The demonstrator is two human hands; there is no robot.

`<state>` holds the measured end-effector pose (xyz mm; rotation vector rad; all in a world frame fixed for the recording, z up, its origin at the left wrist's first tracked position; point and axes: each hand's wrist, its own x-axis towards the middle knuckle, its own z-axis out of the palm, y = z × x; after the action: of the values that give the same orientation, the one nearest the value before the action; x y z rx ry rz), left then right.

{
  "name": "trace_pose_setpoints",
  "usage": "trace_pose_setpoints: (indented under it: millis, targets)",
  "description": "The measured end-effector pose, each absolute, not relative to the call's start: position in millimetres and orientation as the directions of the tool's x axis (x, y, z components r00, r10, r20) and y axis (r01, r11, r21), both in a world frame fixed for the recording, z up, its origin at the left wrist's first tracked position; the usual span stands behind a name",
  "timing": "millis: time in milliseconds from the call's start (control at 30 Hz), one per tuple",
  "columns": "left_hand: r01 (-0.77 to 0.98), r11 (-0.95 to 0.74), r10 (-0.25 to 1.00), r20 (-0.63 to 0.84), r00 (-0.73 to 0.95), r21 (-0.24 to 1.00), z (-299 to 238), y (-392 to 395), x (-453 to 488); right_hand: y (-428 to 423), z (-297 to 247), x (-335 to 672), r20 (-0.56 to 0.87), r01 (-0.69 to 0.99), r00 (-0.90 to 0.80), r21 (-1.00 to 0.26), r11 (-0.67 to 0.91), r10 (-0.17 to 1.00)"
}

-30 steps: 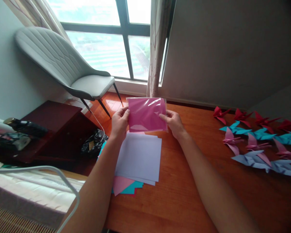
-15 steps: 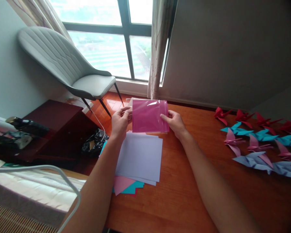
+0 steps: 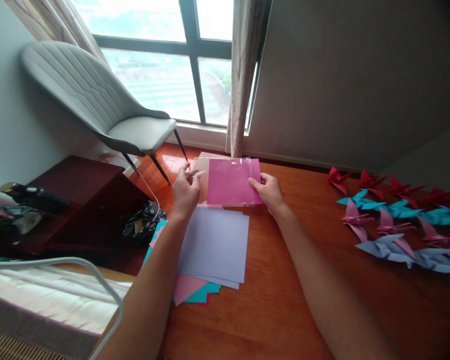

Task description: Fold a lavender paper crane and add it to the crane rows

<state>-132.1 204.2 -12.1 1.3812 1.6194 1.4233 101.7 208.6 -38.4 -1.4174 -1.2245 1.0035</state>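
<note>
A clear plastic sleeve (image 3: 202, 195) with bright pink paper (image 3: 230, 182) in it is held up over the far part of the table. My right hand (image 3: 268, 190) grips its right end, thumb on the front and fingers behind. At the left end, where the plastic extends past the paper, my left hand (image 3: 185, 192) has its fingers loosely bent and apart. Those fingertips overlap the clear end; whether they press on it is hard to make out. Below the sleeve lies a stack of pale lavender sheets (image 3: 215, 247), with pink paper (image 3: 187, 289) and turquoise paper (image 3: 198, 297) sticking out underneath.
Rows of folded paper cranes in red (image 3: 337, 179), turquoise (image 3: 363, 201), pink (image 3: 356, 220) and lavender (image 3: 388, 248) stand on the right of the wooden table (image 3: 270, 305). A grey chair (image 3: 142, 132) and black plastic bag (image 3: 144, 222) are beyond its left side. A white cable (image 3: 93, 272) loops at lower left.
The clear left end of the sleeve now shows wider beside the pink paper. My left hand's fingers have loosened and spread there. My right hand keeps its grip.
</note>
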Motion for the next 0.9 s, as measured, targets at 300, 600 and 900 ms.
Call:
trace_pose_setpoints:
  millis: [300, 600, 900]
  targets:
    - [0.872, -0.404, 0.907, 0.245, 0.343, 0.276, -12, 181, -99, 208, -32, 107, 0.065, 0.531, 0.22, -0.845, -0.063, 0.973]
    - [0.91, -0.327, 0.945, 0.105, 0.311, 0.255, -19, 188, -116, 204, -23, 115, 0.049, 0.701, 0.208, -0.704, -0.113, 0.977]
    - [0.942, -0.298, 0.955, 0.046, 0.294, 0.155, -13, 186, -114, 195, -13, 113, 0.055, 0.837, 0.236, -0.519, -0.174, 0.97]
